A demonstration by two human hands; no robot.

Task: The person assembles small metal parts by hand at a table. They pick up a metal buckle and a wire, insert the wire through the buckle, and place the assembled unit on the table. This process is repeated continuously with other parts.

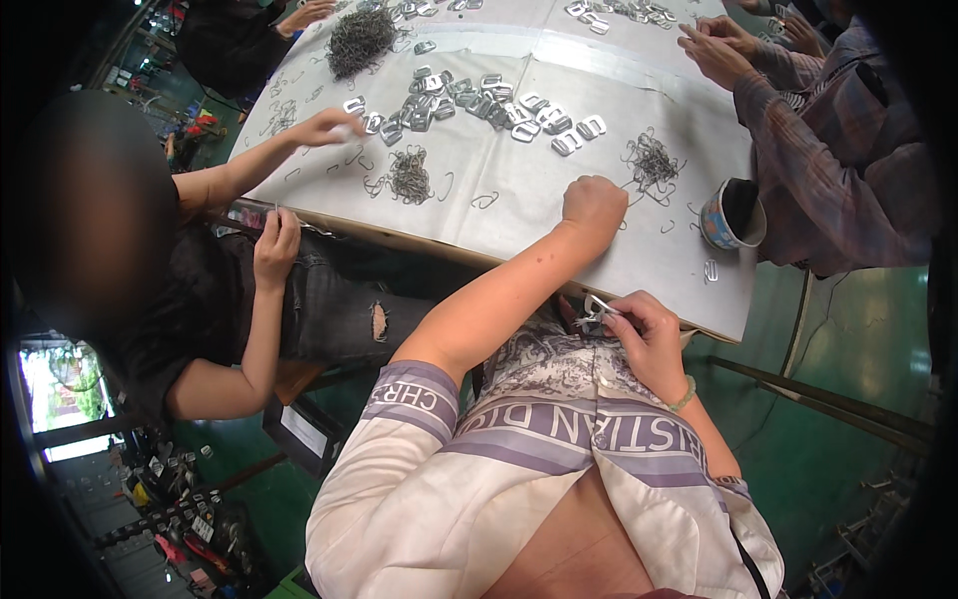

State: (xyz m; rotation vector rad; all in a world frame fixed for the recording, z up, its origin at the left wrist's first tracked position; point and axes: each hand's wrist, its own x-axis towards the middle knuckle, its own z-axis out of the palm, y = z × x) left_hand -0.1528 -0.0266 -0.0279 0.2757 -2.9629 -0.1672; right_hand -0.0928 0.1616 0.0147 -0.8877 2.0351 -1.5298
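My left hand (596, 212) is closed in a fist, low over the table's near edge. Its fingertips are turned away, so what they hold, if anything, is hidden. Just beyond it lies a small heap of bent wire hooks (654, 166). Below the table edge, close to my lap, my right hand (647, 337) pinches a flat metal buckle (601, 304) between thumb and fingers, seen nearly edge-on. Many silver buckles (524, 130) are spread across the middle of the table.
A pale sheet covers the table (539, 215). To the right stands a patterned cup (715, 222) with something dark inside, near a single buckle (711, 271). More hooks form a small heap (409, 178) and a large pile (360, 44). Co-workers sit left and right; one hand (334, 128) reaches over the table.
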